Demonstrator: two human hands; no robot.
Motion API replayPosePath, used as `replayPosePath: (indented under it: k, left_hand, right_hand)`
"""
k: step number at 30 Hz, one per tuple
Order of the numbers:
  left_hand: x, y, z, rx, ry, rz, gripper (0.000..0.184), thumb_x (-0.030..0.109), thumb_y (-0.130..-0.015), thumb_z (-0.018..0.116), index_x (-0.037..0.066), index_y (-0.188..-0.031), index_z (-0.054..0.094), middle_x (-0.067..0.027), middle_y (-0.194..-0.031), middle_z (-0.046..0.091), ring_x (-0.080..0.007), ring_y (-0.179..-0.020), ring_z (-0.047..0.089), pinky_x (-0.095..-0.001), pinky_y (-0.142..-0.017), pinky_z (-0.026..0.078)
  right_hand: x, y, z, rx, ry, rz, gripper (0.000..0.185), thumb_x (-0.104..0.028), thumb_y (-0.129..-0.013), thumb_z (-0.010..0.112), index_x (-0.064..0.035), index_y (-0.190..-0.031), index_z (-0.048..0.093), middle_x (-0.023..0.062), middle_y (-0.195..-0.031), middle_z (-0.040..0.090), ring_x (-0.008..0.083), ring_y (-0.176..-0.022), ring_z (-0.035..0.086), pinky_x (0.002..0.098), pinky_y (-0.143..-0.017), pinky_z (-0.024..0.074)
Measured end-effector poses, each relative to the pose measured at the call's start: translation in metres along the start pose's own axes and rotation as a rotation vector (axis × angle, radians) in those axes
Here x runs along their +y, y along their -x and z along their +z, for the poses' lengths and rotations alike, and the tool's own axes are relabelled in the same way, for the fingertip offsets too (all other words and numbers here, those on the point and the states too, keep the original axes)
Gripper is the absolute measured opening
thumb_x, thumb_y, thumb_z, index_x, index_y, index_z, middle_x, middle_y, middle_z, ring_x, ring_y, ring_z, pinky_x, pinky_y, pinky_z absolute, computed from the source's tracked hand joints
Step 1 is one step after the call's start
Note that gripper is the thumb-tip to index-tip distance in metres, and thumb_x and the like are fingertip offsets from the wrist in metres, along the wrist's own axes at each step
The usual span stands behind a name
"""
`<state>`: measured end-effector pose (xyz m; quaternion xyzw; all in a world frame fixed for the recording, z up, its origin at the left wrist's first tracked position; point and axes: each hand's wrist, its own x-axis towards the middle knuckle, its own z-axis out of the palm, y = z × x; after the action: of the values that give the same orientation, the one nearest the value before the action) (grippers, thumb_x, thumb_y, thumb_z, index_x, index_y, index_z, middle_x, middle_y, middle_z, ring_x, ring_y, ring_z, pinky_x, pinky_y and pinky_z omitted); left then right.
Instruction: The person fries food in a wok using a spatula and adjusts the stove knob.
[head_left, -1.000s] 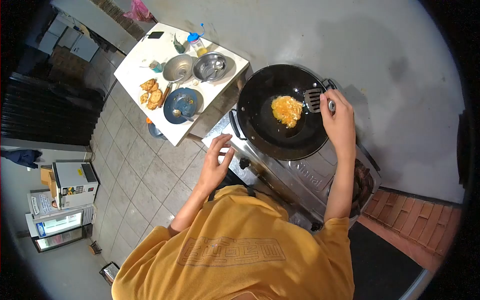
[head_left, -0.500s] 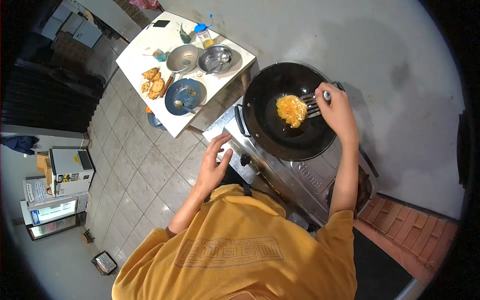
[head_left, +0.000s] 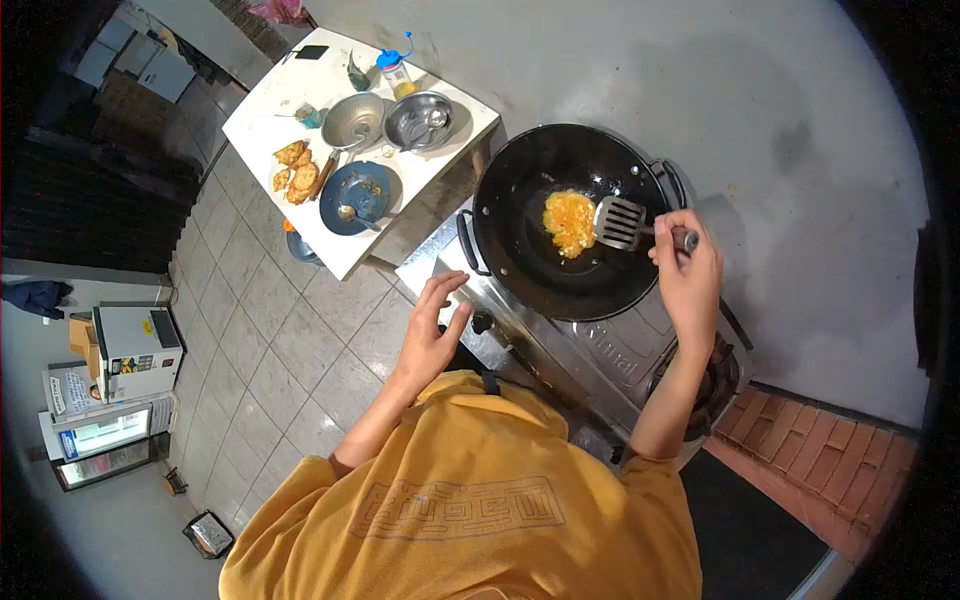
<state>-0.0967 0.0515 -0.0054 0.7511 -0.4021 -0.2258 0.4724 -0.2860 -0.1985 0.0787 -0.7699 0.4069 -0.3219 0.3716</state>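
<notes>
My right hand grips the handle of a slotted spatula over the right side of a black wok. The spatula's metal blade lies flat beside an orange-yellow fried patty, at its right edge. That patty rests in the middle of the wok, on a dark, shiny surface. The wok stands on a silver gas stove. Held in the air near the stove's left front corner, my left hand is open with fingers apart and holds nothing.
Left of the stove is a white table. On it are browned fried pieces, a blue bowl with a spoon, a strainer, a metal bowl and a blue-capped bottle. A brick ledge lies at right.
The spatula has turned from steeply tilted to showing its blade flat, and my right hand has moved right and down. My left hand stays nearly in place.
</notes>
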Motion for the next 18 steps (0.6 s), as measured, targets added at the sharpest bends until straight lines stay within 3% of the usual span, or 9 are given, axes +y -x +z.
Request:
replayPosePath:
  k: [2,4,5,7,8,10,11,13,18]
  left_hand:
    - [-0.001,0.002,0.002,-0.001,-0.012,0.001,0.028,0.013,-0.095,0.059,0.003,-0.121,0.059,-0.0128,-0.122,0.056,-0.0265,-0.110,0.057,-0.0360,-0.089,0.049]
    - [-0.002,0.003,0.003,0.049,-0.064,0.001,0.018,0.012,-0.094,0.060,0.002,-0.109,0.062,-0.0101,-0.105,0.057,-0.0220,-0.093,0.057,-0.0333,-0.078,0.048]
    - [-0.001,0.003,0.004,0.050,-0.061,0.004,0.018,0.012,-0.094,0.060,0.002,-0.109,0.062,-0.0101,-0.105,0.057,-0.0220,-0.093,0.057,-0.0333,-0.078,0.048]
    - [0.000,0.003,0.004,0.089,-0.029,-0.036,0.013,0.010,-0.095,0.057,-0.002,-0.094,0.064,-0.0089,-0.091,0.057,-0.0180,-0.081,0.053,-0.0301,-0.071,0.044]
    - [0.002,0.003,0.003,0.090,-0.029,-0.035,0.013,0.010,-0.095,0.057,-0.002,-0.094,0.064,-0.0089,-0.091,0.057,-0.0180,-0.081,0.053,-0.0301,-0.071,0.044]
    - [0.006,0.002,0.003,0.087,0.024,-0.057,0.020,0.010,-0.095,0.058,-0.003,-0.079,0.058,-0.0071,-0.075,0.053,-0.0151,-0.069,0.048,-0.0290,-0.063,0.039]
    - [0.004,0.003,0.002,0.087,0.024,-0.054,0.020,0.010,-0.095,0.058,-0.003,-0.079,0.058,-0.0071,-0.075,0.053,-0.0151,-0.069,0.048,-0.0290,-0.063,0.039]
    - [-0.004,0.005,0.001,0.060,-0.078,-0.057,0.029,0.011,-0.094,0.062,-0.004,-0.071,0.051,-0.0067,-0.065,0.047,-0.0143,-0.055,0.040,-0.0301,-0.052,0.034]
    - [-0.004,0.013,0.004,0.095,-0.007,-0.158,0.041,0.014,-0.092,0.067,0.000,-0.064,0.041,-0.0038,-0.054,0.035,-0.0094,-0.053,0.031,-0.0311,-0.047,0.028]
  right_hand:
    - [0.000,0.018,0.005,0.037,-0.066,-0.013,0.010,-0.006,-0.093,0.061,0.0026,-0.091,0.057,0.0092,-0.086,0.061,0.0151,-0.063,0.057,0.0277,-0.061,0.0473]
    - [0.006,0.038,0.005,0.049,-0.075,-0.111,0.006,-0.004,-0.094,0.059,0.0011,-0.095,0.056,0.0108,-0.100,0.061,0.0152,-0.072,0.065,0.0255,-0.066,0.0518]
    - [0.006,0.046,0.006,0.050,-0.073,-0.114,0.006,-0.004,-0.094,0.059,0.0011,-0.095,0.056,0.0108,-0.100,0.061,0.0152,-0.072,0.065,0.0255,-0.066,0.0518]
    - [0.000,0.063,0.014,0.084,-0.140,-0.090,0.004,-0.003,-0.093,0.059,0.0005,-0.093,0.057,0.0119,-0.099,0.062,0.0170,-0.071,0.064,0.0289,-0.069,0.0526]
    - [-0.001,0.071,0.016,0.070,-0.166,-0.048,0.006,-0.002,-0.091,0.061,0.0011,-0.094,0.057,0.0141,-0.100,0.063,0.0214,-0.075,0.065,0.0322,-0.073,0.0529]
    - [0.007,0.080,0.021,0.064,-0.111,-0.122,0.008,-0.002,-0.090,0.062,0.0012,-0.094,0.057,0.0146,-0.100,0.063,0.0238,-0.077,0.066,0.0331,-0.074,0.0531]
    - [0.011,0.085,0.024,0.058,-0.057,-0.195,0.009,-0.001,-0.089,0.063,0.0014,-0.094,0.057,0.0150,-0.100,0.063,0.0261,-0.079,0.066,0.0341,-0.076,0.0533]
    - [0.013,0.092,0.028,0.054,-0.085,-0.153,0.012,-0.001,-0.088,0.065,0.0014,-0.096,0.057,0.0157,-0.103,0.066,0.0286,-0.086,0.066,0.0342,-0.076,0.0539]
    - [0.016,0.102,0.037,0.044,-0.162,-0.024,0.015,-0.003,-0.088,0.068,0.0010,-0.098,0.057,0.0173,-0.105,0.069,0.0270,-0.093,0.069,0.0349,-0.079,0.0568]
